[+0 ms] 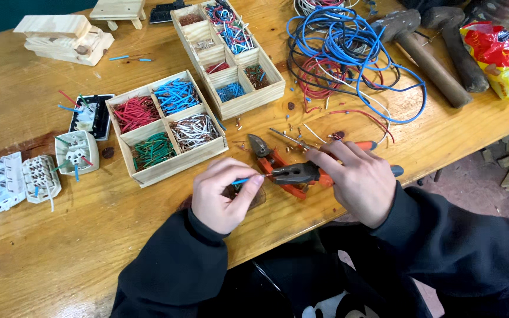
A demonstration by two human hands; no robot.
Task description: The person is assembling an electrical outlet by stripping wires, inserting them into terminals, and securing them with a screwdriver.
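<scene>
- My left hand pinches a short blue wire between thumb and forefinger; its bare tip points toward 3 o'clock.
- My right hand is wrapped around the pliers, fingers curled over the handles; the dark nose meets the wire's tip just at 3 o'clock of my left fingertips.
- A second orange-handled cutter lies on the table under the pliers, at 12 o'clock of the wire.
- At 10 o'clock of my left hand sits a wooden tray with four compartments of sorted wire pieces.
- A tangle of blue and red cable lies at 12 o'clock of my right hand, two hammers beyond at 1 o'clock.
</scene>
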